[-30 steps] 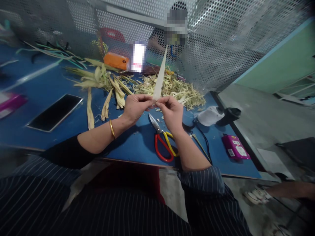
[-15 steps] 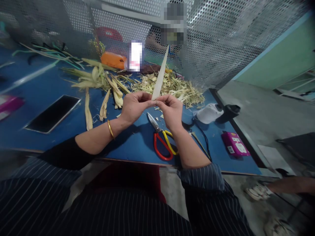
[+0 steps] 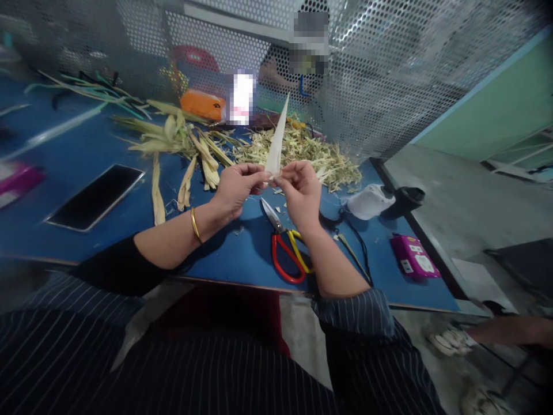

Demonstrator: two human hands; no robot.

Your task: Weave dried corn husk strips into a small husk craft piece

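A long pale tapered leaf strip [image 3: 277, 138] stands nearly upright above the blue table [image 3: 242, 253], its tip pointing away from me. My left hand [image 3: 237, 187], with a gold bangle at the wrist, pinches its lower end from the left. From the right, my right hand [image 3: 299, 193] pinches the same end, fingertips almost touching the left ones. Both hands hover over the table, just above red-and-yellow scissors [image 3: 285, 248] lying there.
Dried husk leaves [image 3: 190, 155] and a heap of shredded trimmings [image 3: 311, 153] lie behind the hands. A dark phone [image 3: 95, 197] lies at left, a pink box [image 3: 413, 256] and a white device with a black cup [image 3: 380, 202] at right. Perforated metal screen behind; someone's foot at lower right.
The strip shows shorter above the fingers and its tip sits lower. Both hands stay pinched on its base, almost unmoved.
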